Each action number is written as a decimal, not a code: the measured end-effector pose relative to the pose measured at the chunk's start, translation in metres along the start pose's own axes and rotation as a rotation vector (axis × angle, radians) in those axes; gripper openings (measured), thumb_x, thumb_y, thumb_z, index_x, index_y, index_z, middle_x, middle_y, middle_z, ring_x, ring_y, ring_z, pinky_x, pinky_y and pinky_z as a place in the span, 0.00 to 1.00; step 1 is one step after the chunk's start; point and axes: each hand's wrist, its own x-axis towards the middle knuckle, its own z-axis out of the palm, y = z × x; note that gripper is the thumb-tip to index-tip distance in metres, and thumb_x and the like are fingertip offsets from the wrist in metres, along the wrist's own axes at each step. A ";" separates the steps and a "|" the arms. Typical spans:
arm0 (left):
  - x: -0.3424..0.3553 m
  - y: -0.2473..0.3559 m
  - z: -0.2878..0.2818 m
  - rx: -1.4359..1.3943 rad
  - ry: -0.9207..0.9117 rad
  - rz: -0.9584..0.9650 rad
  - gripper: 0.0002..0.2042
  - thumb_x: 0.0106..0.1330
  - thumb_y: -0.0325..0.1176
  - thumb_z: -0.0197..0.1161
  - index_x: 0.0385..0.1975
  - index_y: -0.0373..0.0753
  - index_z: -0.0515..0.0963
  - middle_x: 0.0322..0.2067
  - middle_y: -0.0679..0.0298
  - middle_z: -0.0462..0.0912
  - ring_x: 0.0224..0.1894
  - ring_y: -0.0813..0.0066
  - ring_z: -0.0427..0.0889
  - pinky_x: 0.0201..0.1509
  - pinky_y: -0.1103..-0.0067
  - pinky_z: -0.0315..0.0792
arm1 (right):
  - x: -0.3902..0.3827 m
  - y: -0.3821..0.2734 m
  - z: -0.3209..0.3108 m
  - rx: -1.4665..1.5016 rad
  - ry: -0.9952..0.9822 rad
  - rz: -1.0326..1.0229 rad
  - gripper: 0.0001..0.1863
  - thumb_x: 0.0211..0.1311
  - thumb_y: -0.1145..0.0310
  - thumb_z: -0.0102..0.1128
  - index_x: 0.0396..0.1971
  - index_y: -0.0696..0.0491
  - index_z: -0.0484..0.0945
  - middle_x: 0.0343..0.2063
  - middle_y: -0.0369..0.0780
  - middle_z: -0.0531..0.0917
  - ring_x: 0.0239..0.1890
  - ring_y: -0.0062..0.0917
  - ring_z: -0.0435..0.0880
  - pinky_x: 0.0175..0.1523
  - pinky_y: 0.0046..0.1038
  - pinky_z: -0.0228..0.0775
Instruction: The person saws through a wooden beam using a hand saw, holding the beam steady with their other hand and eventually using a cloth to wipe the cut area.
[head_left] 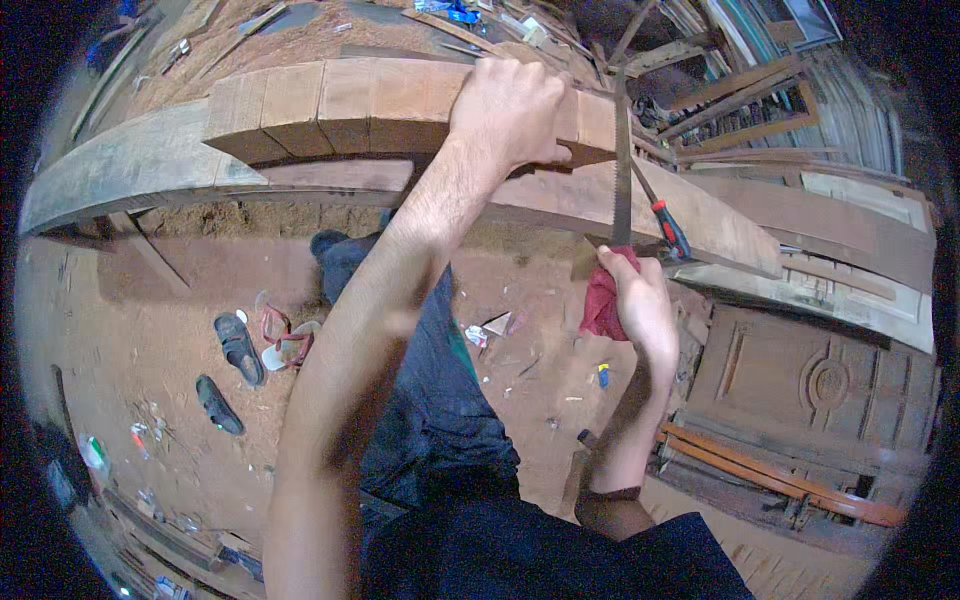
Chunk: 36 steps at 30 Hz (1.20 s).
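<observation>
My right hand [642,300] is closed round the red cloth-wrapped handle [600,306] of a handsaw [622,180]. Its toothed blade points away from me, at the right end of a thick wooden beam [345,90]. Several lines run across that beam, dividing it into blocks. From above, my left hand [510,108] grips the beam left of the blade, fingers curled over the far side and thumb on the near side. Under the beam lies a long, heavy plank [120,165]. A screwdriver [671,228] with a red and black handle rests on it, just right of the saw.
Dark sandals [238,348] and flip-flops [288,345] lie on the dirt floor at left. A carved wooden door panel [770,385] and an orange-brown strip [790,478] are at lower right. Stacked boards [850,110] stand at far right. Sawdust and scraps lie beyond the beam.
</observation>
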 end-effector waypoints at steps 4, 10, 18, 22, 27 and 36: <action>-0.007 0.001 0.004 -0.022 0.050 0.013 0.30 0.45 0.55 0.78 0.44 0.40 0.83 0.33 0.57 0.88 0.39 0.61 0.89 0.44 0.67 0.81 | 0.037 -0.009 -0.008 -0.057 -0.012 -0.052 0.21 0.69 0.55 0.55 0.26 0.59 0.80 0.18 0.39 0.81 0.17 0.27 0.79 0.26 0.35 0.69; 0.002 0.002 0.003 -0.038 -0.019 -0.010 0.32 0.44 0.58 0.78 0.46 0.42 0.83 0.33 0.56 0.88 0.39 0.59 0.89 0.44 0.66 0.82 | 0.015 0.000 -0.009 -0.321 0.051 -0.116 0.24 0.67 0.52 0.57 0.25 0.61 0.82 0.22 0.45 0.85 0.29 0.34 0.86 0.39 0.35 0.73; 0.003 0.001 -0.006 -0.051 -0.068 -0.042 0.31 0.44 0.56 0.79 0.42 0.41 0.83 0.33 0.59 0.88 0.40 0.61 0.89 0.46 0.68 0.82 | 0.057 -0.010 -0.016 -0.009 -0.084 -0.113 0.15 0.68 0.57 0.59 0.33 0.56 0.78 0.23 0.35 0.79 0.25 0.18 0.78 0.33 0.25 0.68; 0.001 0.003 -0.003 -0.056 -0.036 -0.036 0.30 0.44 0.56 0.79 0.41 0.40 0.83 0.32 0.58 0.88 0.39 0.61 0.89 0.45 0.69 0.82 | 0.047 -0.007 -0.016 0.148 -0.049 -0.257 0.21 0.65 0.55 0.63 0.45 0.59 0.75 0.29 0.38 0.83 0.27 0.24 0.82 0.35 0.27 0.74; -0.001 0.001 -0.002 -0.045 -0.038 -0.040 0.30 0.45 0.57 0.79 0.41 0.40 0.83 0.32 0.59 0.88 0.39 0.62 0.89 0.45 0.69 0.81 | 0.047 0.005 -0.014 0.112 0.001 -0.320 0.25 0.65 0.59 0.67 0.54 0.58 0.69 0.34 0.39 0.84 0.32 0.24 0.83 0.36 0.27 0.77; -0.003 0.003 0.002 -0.045 -0.017 -0.042 0.33 0.44 0.59 0.78 0.46 0.41 0.82 0.33 0.58 0.87 0.41 0.63 0.88 0.47 0.69 0.80 | 0.038 0.023 0.001 0.204 0.310 -0.462 0.20 0.71 0.64 0.62 0.58 0.56 0.78 0.44 0.42 0.86 0.48 0.23 0.84 0.55 0.26 0.74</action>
